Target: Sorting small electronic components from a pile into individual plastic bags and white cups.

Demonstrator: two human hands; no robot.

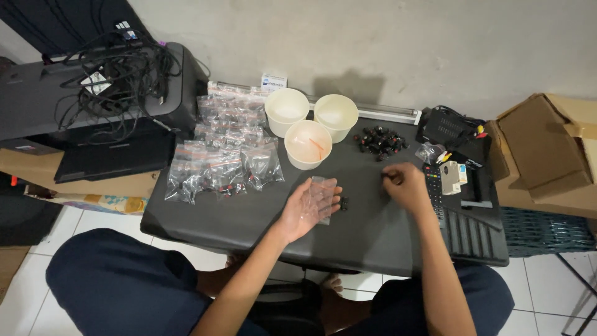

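Home workspace: tiled floor (87, 218), printer (93, 99), cardboard boxes (547, 149).

The small bag (322, 196) at the frame's centre was clear, glossy plastic, as were the filled bags (225, 149) upper left. The table (249, 214) looked matt black; the three cups (308, 144) — smooth pale paper; the box (547, 149), right, dull cardboard.
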